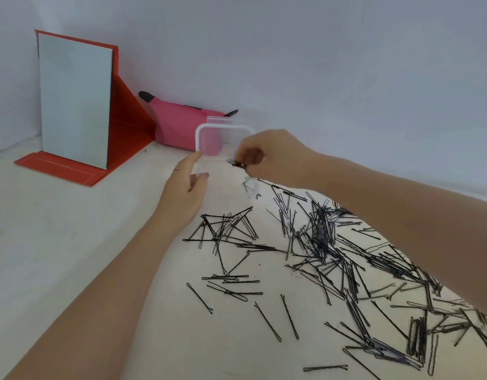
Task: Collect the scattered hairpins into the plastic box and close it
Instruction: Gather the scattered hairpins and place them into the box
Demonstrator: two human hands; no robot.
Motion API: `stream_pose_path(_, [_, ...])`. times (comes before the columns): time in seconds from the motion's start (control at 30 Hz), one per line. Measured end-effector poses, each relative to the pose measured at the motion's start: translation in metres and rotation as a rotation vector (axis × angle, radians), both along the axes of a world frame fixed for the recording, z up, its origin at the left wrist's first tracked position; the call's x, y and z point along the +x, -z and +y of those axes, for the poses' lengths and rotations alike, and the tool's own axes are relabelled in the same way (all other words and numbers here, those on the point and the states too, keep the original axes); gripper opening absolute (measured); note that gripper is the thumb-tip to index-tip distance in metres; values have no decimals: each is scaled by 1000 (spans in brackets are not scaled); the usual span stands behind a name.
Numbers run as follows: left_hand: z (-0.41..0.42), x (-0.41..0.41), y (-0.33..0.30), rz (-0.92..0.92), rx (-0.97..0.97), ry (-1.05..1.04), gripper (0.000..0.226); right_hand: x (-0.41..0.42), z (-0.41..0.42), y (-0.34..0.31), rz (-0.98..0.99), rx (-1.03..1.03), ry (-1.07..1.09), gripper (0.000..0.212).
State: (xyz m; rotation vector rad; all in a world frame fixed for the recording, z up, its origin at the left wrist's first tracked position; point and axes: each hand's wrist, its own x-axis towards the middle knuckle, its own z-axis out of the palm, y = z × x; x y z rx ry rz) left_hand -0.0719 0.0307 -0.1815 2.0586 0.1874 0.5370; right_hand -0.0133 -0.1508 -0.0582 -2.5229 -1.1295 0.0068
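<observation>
A clear plastic box [209, 144] stands open on the white table, its lid [223, 120] raised behind it. My left hand [186, 185] grips the box's near left corner. Over the box's opening, my right hand [267, 156] pinches a few black hairpins [237, 163]. Many black hairpins [333, 256] lie scattered over the table in front of the box, thickest at the right under my right forearm. Blur hides the box's contents.
A red folding stand with a mirror [75, 102] stands at the back left. A pink pouch [179, 124] lies against the wall just behind the box. The white wall rises right behind both.
</observation>
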Motion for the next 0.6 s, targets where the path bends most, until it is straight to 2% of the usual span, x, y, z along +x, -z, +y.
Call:
stream_pose_path(0.17, [1,-2,0,-30,-13,-15,49,14,34,19,-30,-131,-43,35])
stream_pose_path(0.2, [1,-2,0,-34,-10,-21,49,14,33,22,-31,-103,-30,35])
stream_pose_path(0.27, [1,-2,-1,-39,3,-35,48,15,22,21,-45,82,40,30])
stream_pose_path(0.33, [1,0,-1,-45,19,-58,47,18,2,21,-73,268,194,24])
stream_pose_path(0.37, [2,0,-2,-45,29,-69,47,20,-9,23,-75,294,290,24])
stream_pose_path(0.43, [1,1,-2,-39,47,-84,47,27,-29,33,-30,168,394,27])
stream_pose_path(0.5, [0,1,-3,-38,50,-96,48,33,-37,48,68,-21,341,34])
stream_pose_path(0.6, [1,1,-3,-49,36,-112,49,37,-32,65,218,-86,243,43])
